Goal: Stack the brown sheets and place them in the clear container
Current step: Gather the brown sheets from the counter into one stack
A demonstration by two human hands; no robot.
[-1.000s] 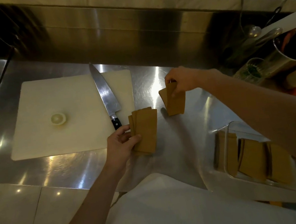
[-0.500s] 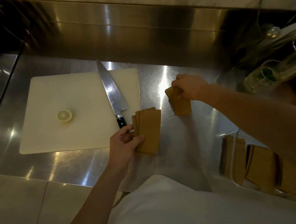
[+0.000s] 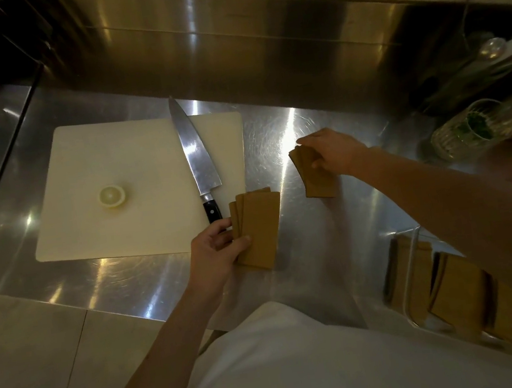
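Fanned brown sheets (image 3: 257, 227) — long axis toward me, pinched in my left hand (image 3: 215, 254). Right hand (image 3: 332, 151) presses palm-down, grasping a second stack (image 3: 316, 179).

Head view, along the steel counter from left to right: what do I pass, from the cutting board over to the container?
Cutting board → lemon slice → knife → left hand → fanned brown sheets in its grip → second pile of brown sheets → right hand on it → clear container, sheets inside.
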